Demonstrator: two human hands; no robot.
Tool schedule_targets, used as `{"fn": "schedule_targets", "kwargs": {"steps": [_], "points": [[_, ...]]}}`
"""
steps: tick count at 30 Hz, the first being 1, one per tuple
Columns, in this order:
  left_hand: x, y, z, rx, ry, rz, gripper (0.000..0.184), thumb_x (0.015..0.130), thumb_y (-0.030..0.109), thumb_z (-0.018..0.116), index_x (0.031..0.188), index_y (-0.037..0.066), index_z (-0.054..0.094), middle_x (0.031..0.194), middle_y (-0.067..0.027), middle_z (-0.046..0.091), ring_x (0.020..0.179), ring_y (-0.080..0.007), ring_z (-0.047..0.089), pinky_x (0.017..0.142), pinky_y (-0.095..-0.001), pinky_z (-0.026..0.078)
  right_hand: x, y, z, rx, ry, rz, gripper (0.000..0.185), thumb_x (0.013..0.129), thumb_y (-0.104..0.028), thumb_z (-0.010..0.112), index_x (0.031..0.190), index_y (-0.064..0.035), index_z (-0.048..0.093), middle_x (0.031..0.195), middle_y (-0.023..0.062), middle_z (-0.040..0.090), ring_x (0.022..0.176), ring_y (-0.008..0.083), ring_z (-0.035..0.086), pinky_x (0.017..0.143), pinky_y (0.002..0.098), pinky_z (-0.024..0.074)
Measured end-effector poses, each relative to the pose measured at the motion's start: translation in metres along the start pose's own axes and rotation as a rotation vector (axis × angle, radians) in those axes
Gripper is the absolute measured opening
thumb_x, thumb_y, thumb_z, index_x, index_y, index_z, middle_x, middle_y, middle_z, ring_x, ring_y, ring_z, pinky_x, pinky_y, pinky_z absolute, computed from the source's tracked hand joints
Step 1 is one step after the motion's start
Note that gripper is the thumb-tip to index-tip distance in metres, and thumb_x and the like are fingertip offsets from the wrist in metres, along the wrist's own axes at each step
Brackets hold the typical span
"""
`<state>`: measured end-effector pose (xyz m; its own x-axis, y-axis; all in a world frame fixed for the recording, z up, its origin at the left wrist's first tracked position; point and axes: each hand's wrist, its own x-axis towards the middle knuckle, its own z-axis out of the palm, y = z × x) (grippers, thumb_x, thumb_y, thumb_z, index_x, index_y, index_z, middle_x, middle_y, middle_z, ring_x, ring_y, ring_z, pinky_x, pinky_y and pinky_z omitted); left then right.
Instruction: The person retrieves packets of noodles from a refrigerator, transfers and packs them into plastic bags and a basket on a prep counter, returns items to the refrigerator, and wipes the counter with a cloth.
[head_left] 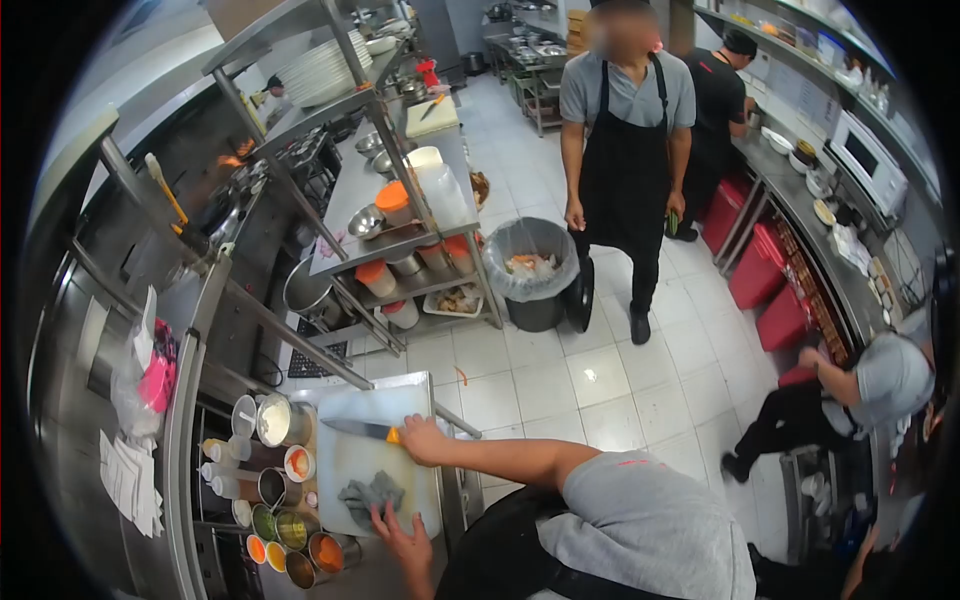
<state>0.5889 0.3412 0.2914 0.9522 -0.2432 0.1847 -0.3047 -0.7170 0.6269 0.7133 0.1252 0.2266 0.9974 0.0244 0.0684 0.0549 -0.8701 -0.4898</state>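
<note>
On the white cutting board (350, 455), my right hand (424, 440) is closed round the yellow handle of a knife (358, 429), its blade pointing left. Nearer the board's lower edge lies a crumpled grey cloth (371, 498). My left hand (407, 545) is beside it with the fingers spread, the fingertips at the cloth's lower edge. Left of the board stand several containers, among them a tub of white food (274, 420), a small tub with orange-red food (299, 462) and a metal pot with orange contents (327, 552).
A person in a black apron (628, 150) stands beyond a lined waste bin (533, 275), holding a black lid. Another person (715, 95) is behind; a crouching person (860, 390) is at right. Metal shelving (405, 240) and a stove (240, 190) are at left.
</note>
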Motion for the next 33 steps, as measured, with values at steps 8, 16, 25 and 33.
{"fn": "schedule_targets", "kwargs": {"steps": [8,16,25,33], "points": [[-0.099,-0.096,-0.002,-0.063,-0.194,0.448,0.038,0.087,0.009,0.066,0.122,-0.004,0.061,0.126,-0.0224,0.060,0.118,-0.0428,0.056,0.100,-0.0510,0.046,-0.190,0.015,-0.046,0.072,0.273,0.270,0.060,0.077,-0.014,0.076,0.133,-0.0009,0.056,0.143,0.0271,0.046,0.129,0.0450,0.048,0.103,0.0529,0.0460],[-0.163,-0.136,0.003,0.039,-0.383,0.713,0.046,0.082,0.013,0.068,0.125,0.001,0.060,0.129,-0.0153,0.060,0.129,-0.0337,0.052,0.114,-0.0511,0.034,-0.442,-0.010,0.028,0.180,-0.552,0.615,0.047,0.090,-0.035,0.069,0.126,-0.0052,0.063,0.115,0.0252,0.068,0.110,0.0429,0.065,0.093,0.0494,0.0535],[-0.169,-0.115,-0.014,0.080,-0.357,0.745,0.046,0.081,0.013,0.067,0.124,-0.001,0.059,0.131,-0.0151,0.060,0.133,-0.0319,0.051,0.117,-0.0498,0.032,-0.420,-0.082,0.081,0.184,-0.539,0.313,0.043,0.089,-0.022,0.064,0.126,-0.0010,0.061,0.110,0.0259,0.070,0.106,0.0445,0.066,0.089,0.0517,0.0533],[-0.176,-0.113,-0.015,0.072,-0.326,0.713,0.043,0.079,0.009,0.067,0.120,-0.001,0.062,0.129,-0.0165,0.061,0.131,-0.0337,0.051,0.116,-0.0506,0.033,-0.398,-0.128,0.037,0.206,-0.491,0.012,0.047,0.087,-0.028,0.069,0.123,0.0003,0.063,0.106,0.0273,0.070,0.103,0.0448,0.067,0.088,0.0510,0.0539]]}}
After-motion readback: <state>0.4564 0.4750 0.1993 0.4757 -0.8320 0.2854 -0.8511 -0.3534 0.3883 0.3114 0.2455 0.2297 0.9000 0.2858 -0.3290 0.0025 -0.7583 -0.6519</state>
